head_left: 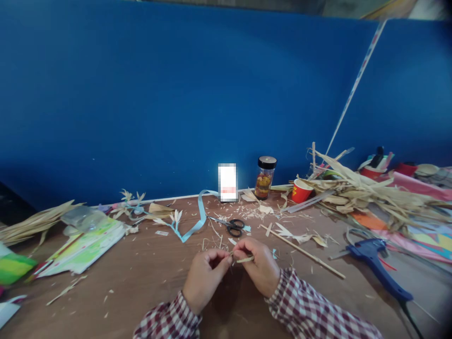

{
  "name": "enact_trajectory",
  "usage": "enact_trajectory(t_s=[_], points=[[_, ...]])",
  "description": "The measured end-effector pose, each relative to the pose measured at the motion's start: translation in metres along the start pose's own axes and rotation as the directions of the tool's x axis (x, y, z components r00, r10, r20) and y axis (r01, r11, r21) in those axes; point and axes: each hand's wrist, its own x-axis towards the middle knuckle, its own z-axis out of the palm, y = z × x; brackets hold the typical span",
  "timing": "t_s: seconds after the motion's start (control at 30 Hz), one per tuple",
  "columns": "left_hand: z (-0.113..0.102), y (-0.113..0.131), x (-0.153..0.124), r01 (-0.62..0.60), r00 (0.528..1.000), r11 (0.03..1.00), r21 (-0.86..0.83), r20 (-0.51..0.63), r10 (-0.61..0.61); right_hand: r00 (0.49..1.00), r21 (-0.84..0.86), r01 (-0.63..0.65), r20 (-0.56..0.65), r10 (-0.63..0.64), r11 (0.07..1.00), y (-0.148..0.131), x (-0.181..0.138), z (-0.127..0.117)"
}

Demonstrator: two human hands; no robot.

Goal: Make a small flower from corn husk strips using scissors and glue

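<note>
Low over the table, my left hand and my right hand meet fingertip to fingertip. Both are closed in a pinch on a thin strip of dried corn husk, whose pale end sticks out beneath the right fingers. Where the fingertips meet, the strip is mostly hidden. Just beyond the hands lie black-handled scissors, blades apart and pointing left. Left of them, a light blue ribbon curls up from a small white-petalled husk flower.
A blue glue gun and a thin stick lie to the right. Behind them are a heaped pile of dried husks, a red paper cup and a lidded jar. Printed green-yellow sheets lie left; a blue partition stands behind.
</note>
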Motion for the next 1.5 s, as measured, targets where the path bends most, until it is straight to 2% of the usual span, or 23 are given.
enact_trajectory(t_s=[0.33, 0.77, 1.03, 1.3, 1.5], points=[[0.0005, 0.0014, -0.0005, 0.001, 0.999, 1.000, 0.010, -0.046, 0.000, 1.000, 0.035, -0.002, -0.023, 0.003, 0.999, -0.0022, -0.0001, -0.0009], [-0.0013, 0.0046, -0.0003, 0.000, 0.996, 0.995, 0.101, -0.088, 0.009, 0.999, 0.024, -0.014, -0.034, 0.015, 1.000, -0.0016, 0.0008, -0.0007], [-0.0007, 0.0032, -0.0020, 0.044, 0.996, 0.999, 0.016, -0.078, -0.042, 0.998, 0.009, -0.015, -0.058, 0.016, 1.000, -0.0003, 0.0014, -0.0022], [-0.0017, 0.0073, -0.0027, 0.046, 0.991, 0.998, -0.039, -0.122, -0.051, 0.998, 0.025, -0.020, -0.057, 0.022, 0.999, -0.0021, 0.0020, -0.0033], [-0.0002, 0.0023, -0.0022, 0.041, 0.997, 0.999, -0.023, -0.063, -0.043, 0.999, 0.010, 0.005, -0.033, -0.004, 1.000, -0.0022, 0.0003, 0.0001]])
